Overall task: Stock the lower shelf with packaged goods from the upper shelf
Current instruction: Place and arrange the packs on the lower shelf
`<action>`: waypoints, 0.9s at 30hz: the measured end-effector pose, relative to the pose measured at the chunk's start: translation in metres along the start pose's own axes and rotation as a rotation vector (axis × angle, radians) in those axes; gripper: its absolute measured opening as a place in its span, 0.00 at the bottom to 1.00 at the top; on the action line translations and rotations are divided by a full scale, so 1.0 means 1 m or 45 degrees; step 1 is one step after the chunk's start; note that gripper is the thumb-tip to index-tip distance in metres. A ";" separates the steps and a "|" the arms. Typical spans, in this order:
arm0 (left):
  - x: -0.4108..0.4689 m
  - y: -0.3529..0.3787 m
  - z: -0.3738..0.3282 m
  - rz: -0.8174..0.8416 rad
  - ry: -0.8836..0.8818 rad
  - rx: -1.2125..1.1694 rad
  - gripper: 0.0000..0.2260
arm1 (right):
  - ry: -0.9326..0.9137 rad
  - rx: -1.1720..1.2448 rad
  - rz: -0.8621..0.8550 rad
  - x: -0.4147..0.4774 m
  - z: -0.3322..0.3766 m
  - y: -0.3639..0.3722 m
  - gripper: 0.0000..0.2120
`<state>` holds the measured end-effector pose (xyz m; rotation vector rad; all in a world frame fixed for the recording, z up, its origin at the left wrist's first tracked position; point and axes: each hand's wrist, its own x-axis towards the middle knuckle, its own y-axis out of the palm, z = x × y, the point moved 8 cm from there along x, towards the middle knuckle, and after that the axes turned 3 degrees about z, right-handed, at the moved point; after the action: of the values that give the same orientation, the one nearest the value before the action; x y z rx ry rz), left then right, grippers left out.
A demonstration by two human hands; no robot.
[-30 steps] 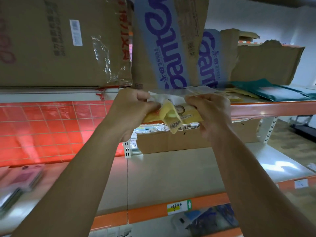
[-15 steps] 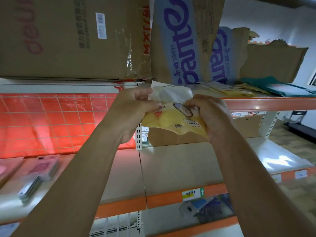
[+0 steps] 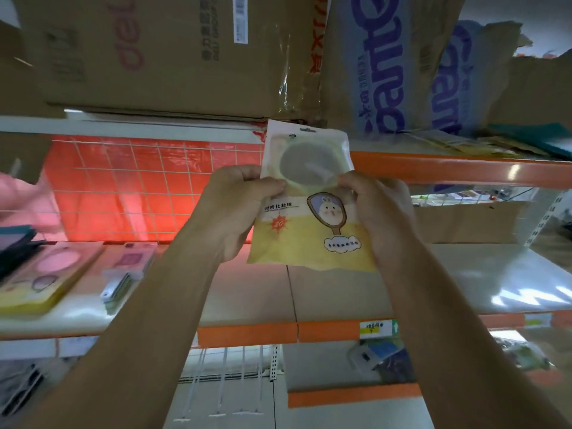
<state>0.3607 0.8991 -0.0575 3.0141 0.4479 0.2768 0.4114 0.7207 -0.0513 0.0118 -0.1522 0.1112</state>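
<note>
So: both hands on the mirror packet, mid-air between the shelves

And there it was, the packet point(image 3: 309, 224), held upright in front of me and touching neither board. Its top reached up past the orange lip of the upper shelf point(image 3: 448, 168), and its bottom edge hung above the pale board of the lower shelf point(image 3: 340, 292).

My left hand point(image 3: 235, 212) gripped the left side, thumb pressed on the front, the other fingers curled round behind. My right hand point(image 3: 380, 218) gripped the right side the same way, thumb on the front at the edge of the round window.

Through that clear upper half a round dark disc showed (a mirror, going by the bunny-in-a-hand-mirror cartoon on the yellow lower half).

Up above, big brown cartons point(image 3: 154, 57) sat on the upper shelf, one with blue lettering point(image 3: 380, 66). Further right a loose pile of flat packets point(image 3: 464, 144) lay along the same shelf. Behind my left wrist ran a red grid panel point(image 3: 139, 187).

Down on the lower shelf, well off to the left, flat packs point(image 3: 46, 274) lay, a yellow-edged one nearest the edge of view and a pink one point(image 3: 130, 267) just beside it.

On the orange front rail, between my forearms, sat a small yellow price tag point(image 3: 375, 329).
</note>
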 end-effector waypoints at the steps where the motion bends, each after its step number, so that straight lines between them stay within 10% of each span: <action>1: -0.004 -0.004 0.002 -0.019 -0.009 -0.015 0.07 | -0.006 0.014 0.032 -0.001 -0.001 0.005 0.07; 20: -0.056 -0.079 0.065 -0.403 -0.124 0.062 0.14 | 0.233 0.185 0.250 -0.022 -0.093 0.067 0.04; 27: -0.044 -0.125 0.085 -0.332 -0.155 0.082 0.18 | 0.265 0.189 0.193 -0.017 -0.117 0.112 0.21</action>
<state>0.3000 1.0004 -0.1617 2.9645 0.8416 0.0611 0.3995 0.8320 -0.1695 0.1362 0.0635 0.2739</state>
